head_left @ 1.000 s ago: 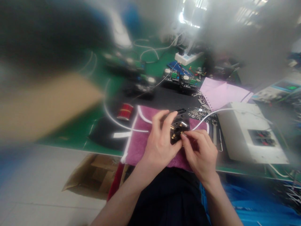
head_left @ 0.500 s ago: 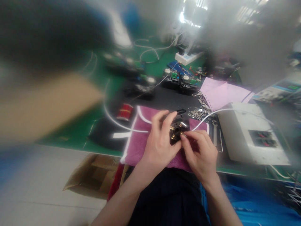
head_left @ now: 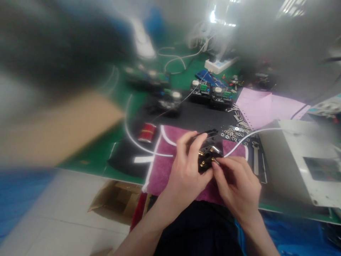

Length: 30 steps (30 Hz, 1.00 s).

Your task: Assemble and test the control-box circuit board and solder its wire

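My left hand (head_left: 190,167) is closed round the left side of a black housing (head_left: 207,155) with several brass-coloured posts on its face. Its thumb presses along the near edge. At the housing's lower right, my right hand (head_left: 238,181) pinches a small silver screw (head_left: 216,161) between thumb and forefinger, with its end at one of the brass posts. Under both hands lies a purple cloth (head_left: 162,170) with white edging. White tubing (head_left: 239,140) runs behind the right hand, and another length reaches in from the left.
Loose washers (head_left: 234,134), metal pins (head_left: 241,121) and a spanner (head_left: 256,158) lie on the dark mat to the right. Beyond are black circuit modules (head_left: 201,89) and pink paper (head_left: 262,105). A red wire spool (head_left: 147,132) stands left; a pale metal box (head_left: 290,160) stands right.
The whole view has shifted, so the bench and hands appear slightly farther right and lower. Both hands keep the same hold on the housing and the screw.
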### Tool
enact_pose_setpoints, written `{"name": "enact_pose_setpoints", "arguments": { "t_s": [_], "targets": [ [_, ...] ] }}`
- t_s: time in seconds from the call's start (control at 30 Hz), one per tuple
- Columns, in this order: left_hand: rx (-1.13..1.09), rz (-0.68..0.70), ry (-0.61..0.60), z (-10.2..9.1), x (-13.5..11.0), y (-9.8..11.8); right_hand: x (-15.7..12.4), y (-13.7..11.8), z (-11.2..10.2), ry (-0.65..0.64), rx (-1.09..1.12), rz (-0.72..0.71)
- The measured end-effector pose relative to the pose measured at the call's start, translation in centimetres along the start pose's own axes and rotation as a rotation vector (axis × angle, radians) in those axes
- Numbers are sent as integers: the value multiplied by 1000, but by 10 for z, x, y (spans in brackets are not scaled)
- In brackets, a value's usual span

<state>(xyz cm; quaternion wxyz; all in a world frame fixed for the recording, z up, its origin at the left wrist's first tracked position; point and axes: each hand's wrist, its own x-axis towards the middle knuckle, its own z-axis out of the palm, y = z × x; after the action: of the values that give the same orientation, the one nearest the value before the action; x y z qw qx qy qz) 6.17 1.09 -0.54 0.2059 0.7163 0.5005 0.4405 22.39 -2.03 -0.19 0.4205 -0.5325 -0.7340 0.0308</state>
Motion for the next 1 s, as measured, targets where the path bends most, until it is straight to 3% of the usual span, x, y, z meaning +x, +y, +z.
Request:
{"name": "enact_pose_setpoints", "arguments": {
  "t_s": [1.0],
  "targets": [
    [16,-12,-25,-3,2,-3,2,-5,-6,7,-75,23]
  ]
}}
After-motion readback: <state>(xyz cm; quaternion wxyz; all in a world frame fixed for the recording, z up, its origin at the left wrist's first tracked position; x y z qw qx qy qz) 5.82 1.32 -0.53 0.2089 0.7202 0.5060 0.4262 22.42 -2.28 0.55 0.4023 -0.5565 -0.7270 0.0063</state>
